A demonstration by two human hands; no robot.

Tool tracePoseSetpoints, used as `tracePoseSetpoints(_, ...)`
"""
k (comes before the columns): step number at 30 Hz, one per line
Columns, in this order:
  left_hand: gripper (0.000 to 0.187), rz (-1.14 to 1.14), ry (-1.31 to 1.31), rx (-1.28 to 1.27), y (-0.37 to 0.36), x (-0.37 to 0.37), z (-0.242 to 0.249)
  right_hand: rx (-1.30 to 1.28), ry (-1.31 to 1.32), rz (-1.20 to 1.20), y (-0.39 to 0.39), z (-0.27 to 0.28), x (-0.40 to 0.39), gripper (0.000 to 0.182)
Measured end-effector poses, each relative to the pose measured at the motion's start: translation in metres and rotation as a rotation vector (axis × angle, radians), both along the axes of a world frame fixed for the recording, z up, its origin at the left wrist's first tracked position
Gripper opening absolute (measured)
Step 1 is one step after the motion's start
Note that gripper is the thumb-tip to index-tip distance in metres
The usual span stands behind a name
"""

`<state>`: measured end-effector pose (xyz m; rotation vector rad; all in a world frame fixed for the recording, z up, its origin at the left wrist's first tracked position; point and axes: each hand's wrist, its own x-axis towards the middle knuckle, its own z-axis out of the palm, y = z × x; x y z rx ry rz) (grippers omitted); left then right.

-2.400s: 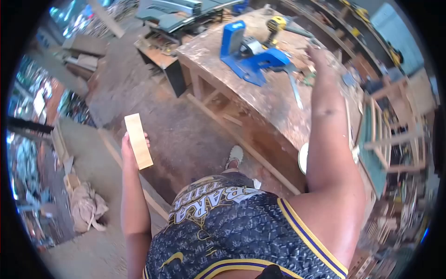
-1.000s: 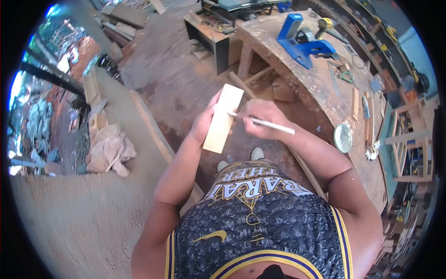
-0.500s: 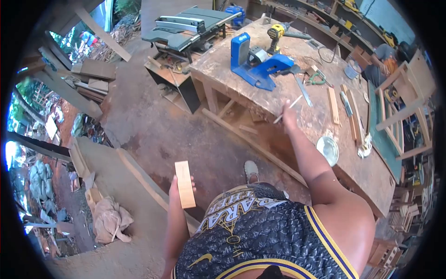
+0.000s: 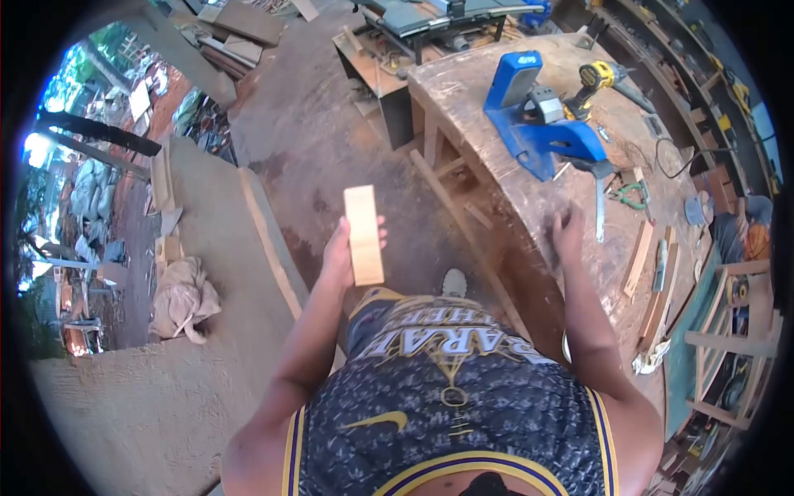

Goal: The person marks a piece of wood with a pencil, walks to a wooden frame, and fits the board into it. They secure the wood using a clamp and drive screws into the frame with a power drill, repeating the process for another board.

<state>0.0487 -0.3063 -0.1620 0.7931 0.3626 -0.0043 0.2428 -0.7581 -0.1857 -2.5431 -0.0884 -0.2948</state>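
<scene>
My left hand [image 4: 337, 255] is closed on a short, pale wooden block [image 4: 364, 236], held upright in front of me with fingertips showing at its right edge. Over the near edge of the workbench [image 4: 529, 186] is my right hand [image 4: 568, 233], its fingers loosely bent and apart. I see nothing between them. A thin pale stick [image 4: 562, 171] lies beyond that hand, beside a blue tool stand [image 4: 538, 136]. To the hand's right is a metal ruler [image 4: 600, 211].
A yellow drill [image 4: 597, 81], green-handled pliers [image 4: 633, 196] and wooden strips [image 4: 638, 258] sit on the bench. A table saw [image 4: 430, 18] stands at the back. A cloth sack [image 4: 185, 296] rests at left. A person [image 4: 740, 227] is at far right.
My view has shifted, so the bench appears further right and the block higher. The thin stick that was in my right hand no longer shows there.
</scene>
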Motion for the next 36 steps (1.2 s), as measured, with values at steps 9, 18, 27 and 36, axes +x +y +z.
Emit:
tracePoseSetpoints(9,0.056,-0.663,-0.093,0.104,-0.023,0.06,-0.051,0.028,0.229,-0.276,0.06,-0.02,-0.363,0.042)
tracePoseSetpoints(18,0.032,-1.796,-0.461,0.374,-0.235,-0.035,0.015,0.108,0.412,-1.055,0.061,-0.041,-0.673,0.048)
tracePoseSetpoints(27,0.044,-2.764,-1.568,0.945,-0.476,-0.347,-0.026,0.733,-0.04,-0.854,0.013,-0.073,-0.776,0.051)
tracePoseSetpoints(36,0.075,-2.923,0.565,-0.69,-0.705,-0.534,0.016,1.653,-0.649,-1.099,-0.127,-0.005,-1.015,0.041)
